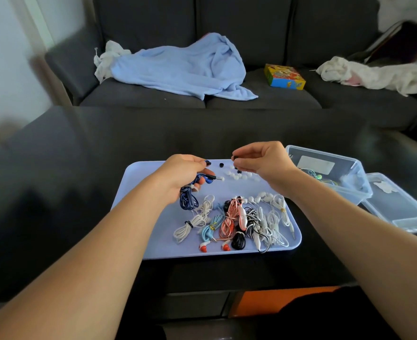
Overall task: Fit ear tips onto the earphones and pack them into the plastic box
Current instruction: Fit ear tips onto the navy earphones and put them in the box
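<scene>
1. The left hand (181, 176) grips a bundled blue earphone (190, 196): its coiled cord hangs from the palm toward 6 o'clock, while one earbud pokes out past the curled fingertips at 3 o'clock and the plug points the same way just below.
2. The right hand (267, 161) pinches a small dark ear tip (235, 158) between thumb and forefinger, at 9 o'clock of that hand; the tip is near the blue earbud but apart from it.
3. Both hands hover over the far edge of a pale blue tray (153, 246) on a dark table (80, 148).
4. Loose white ear tips (239, 176) and a few dark ones lie on the tray between and below the hands.
5. Other earphone bundles (234, 222), white, light blue, pink, black, crowd the tray's 6 o'clock side.
6. The plastic box (349, 190) stands at 3 o'clock of the tray, its lid (398, 207) beside it.
7. The box's contents are blurred through the wall: thin cords and a greenish bud, no more. The dark ear tip is mostly covered by the fingers.
</scene>
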The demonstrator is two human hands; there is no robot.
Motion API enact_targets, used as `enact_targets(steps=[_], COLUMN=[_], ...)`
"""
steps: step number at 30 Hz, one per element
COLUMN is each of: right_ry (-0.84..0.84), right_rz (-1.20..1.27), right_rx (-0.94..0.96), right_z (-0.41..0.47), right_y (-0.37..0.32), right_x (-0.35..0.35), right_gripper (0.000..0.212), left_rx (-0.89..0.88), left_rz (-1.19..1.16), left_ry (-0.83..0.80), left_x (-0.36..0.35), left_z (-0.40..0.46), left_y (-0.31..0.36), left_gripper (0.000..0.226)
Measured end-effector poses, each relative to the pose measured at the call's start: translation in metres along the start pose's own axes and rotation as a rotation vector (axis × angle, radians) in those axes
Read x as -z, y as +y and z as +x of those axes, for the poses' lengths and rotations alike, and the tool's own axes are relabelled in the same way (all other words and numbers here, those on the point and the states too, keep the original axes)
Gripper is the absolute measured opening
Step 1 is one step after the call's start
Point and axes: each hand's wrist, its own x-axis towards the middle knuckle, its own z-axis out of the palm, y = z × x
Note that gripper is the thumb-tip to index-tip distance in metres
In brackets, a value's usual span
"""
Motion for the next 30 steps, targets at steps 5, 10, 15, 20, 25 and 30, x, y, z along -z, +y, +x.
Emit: enact_targets(steps=[5, 10, 15, 20, 25, 30], right_ry=[-0.060, -0.084, -0.096, -0.077, -0.076, -0.080], right_rz=[0.180, 0.231, 0.313, 0.335, 0.372, 0.395], right_rx=[-0.046, -0.039, -0.077, -0.095, -0.093, -0.088], right_z=[-0.005, -0.006, -0.006, -0.005, -0.006, -0.006], right_y=[-0.008, -0.011, -0.014, -0.016, -0.019, -0.020], right_x=[-0.009, -0.013, -0.017, -0.022, -0.024, -0.026], right_gripper=[0.023, 0.025, 0.025, 0.022, 0.023, 0.027], left_rx=[-0.046, -0.081, -0.110, -0.143, -0.178, -0.190], left_rz=[0.023, 0.057, 0.061, 0.093, 0.110, 0.105], left_ry=[-0.072, -0.110, -0.143, -0.154, -0.144, -0.131], left_x=[-0.002, -0.002, -0.001, 0.003, 0.003, 0.002], left_z=[-0.002, -0.001, -0.002, -0.002, -0.002, -0.003], left_y=[0.001, 0.002, 0.001, 0.000, 0.000, 0.000], left_gripper=[0.020, 0.017, 0.015, 0.015, 0.018, 0.019])
